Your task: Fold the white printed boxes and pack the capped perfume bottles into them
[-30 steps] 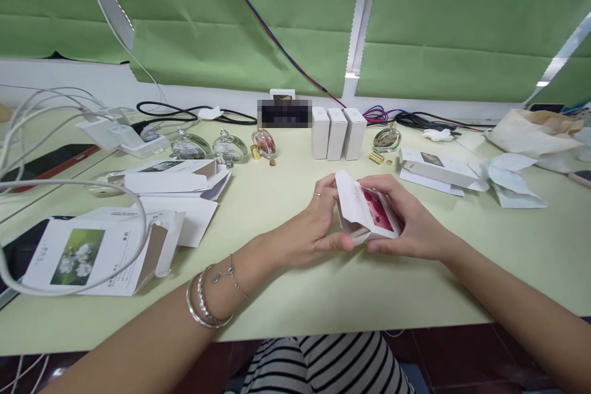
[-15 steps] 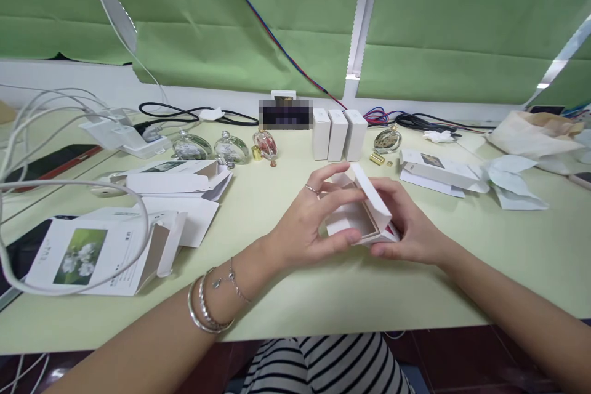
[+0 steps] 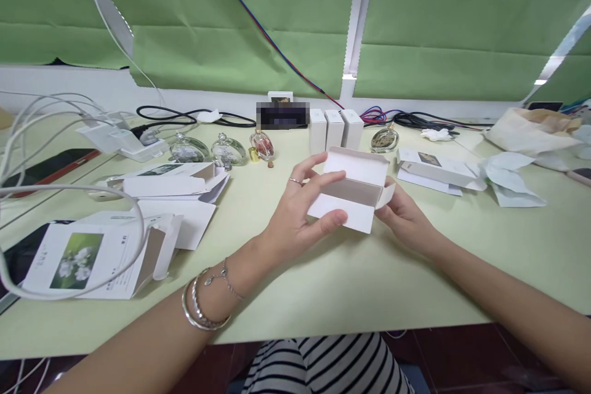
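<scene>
Holding white carton (image 3: 357, 194) open above table (image 3: 351, 286), w/ left hand (image 3: 295, 212) and right hand (image 3: 409, 221) both on it. Watch for creasing: thin-looking card, apt to buckle if squeezed too hard at left end. Poss tear at side tab (image 3: 385, 196) too, if bent back too far by right fingers. Could slip and drop to table, w/ right-end pinch loosened. Might even topple three white boxes (image 3: 335, 126), just beyond in this view, if shoved fwd.

Over to fingers: on left, spread wide, w/ carton's left end btwn them; thumb pad on front panel (image 3: 357, 217), index stretched across opening twd raised lid flap (image 3: 357, 165). On right, curled much closer, pinching right end beside tab, thumb near lower corner; tips partly hidden behind card, so can't tell exact hold. Opening tipped twd camera, can't see full inside
</scene>
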Demonstrator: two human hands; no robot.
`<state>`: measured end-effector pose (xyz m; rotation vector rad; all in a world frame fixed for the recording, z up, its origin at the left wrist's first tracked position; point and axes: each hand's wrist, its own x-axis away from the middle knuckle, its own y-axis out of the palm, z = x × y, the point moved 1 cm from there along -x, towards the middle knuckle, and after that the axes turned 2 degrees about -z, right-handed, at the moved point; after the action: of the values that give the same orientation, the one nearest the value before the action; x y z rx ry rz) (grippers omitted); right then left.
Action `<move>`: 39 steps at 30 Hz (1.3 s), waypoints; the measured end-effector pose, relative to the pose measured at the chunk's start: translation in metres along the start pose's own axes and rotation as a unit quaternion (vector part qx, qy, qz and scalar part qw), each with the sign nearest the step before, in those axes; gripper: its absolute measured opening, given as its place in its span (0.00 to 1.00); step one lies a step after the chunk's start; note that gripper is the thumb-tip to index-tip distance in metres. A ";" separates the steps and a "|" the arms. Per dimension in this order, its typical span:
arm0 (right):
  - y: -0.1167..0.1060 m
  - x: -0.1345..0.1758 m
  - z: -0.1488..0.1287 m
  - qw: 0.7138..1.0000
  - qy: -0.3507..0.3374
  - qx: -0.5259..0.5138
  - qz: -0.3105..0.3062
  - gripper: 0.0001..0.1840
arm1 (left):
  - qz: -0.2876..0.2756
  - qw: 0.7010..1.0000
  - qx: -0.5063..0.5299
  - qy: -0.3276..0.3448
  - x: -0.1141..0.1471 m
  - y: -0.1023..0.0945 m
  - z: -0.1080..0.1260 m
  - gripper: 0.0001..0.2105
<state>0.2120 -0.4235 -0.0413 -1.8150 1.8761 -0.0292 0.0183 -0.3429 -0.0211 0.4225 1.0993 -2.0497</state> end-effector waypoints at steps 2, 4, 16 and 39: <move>0.001 -0.001 0.002 1.000 0.000 0.009 -0.011 0.22 | 0.007 0.999 0.006 -0.047 0.000 0.002 0.001 0.26; 0.004 -0.001 0.002 0.999 -0.009 0.021 -0.042 0.26 | -0.008 0.995 0.042 -0.095 0.001 0.003 0.001 0.31; -0.011 -0.012 0.016 0.962 0.112 0.241 0.056 0.19 | -0.126 0.960 0.075 -0.237 0.009 0.015 -0.020 0.47; -0.029 -0.007 -0.032 0.717 -0.304 0.486 0.397 0.45 | -0.247 0.944 -0.140 -0.170 0.005 0.001 -0.010 0.18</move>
<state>0.2265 -0.4309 -0.0012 -0.1804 1.4943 -0.0797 0.0152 -0.3382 -0.0307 -0.3788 1.3425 -2.2224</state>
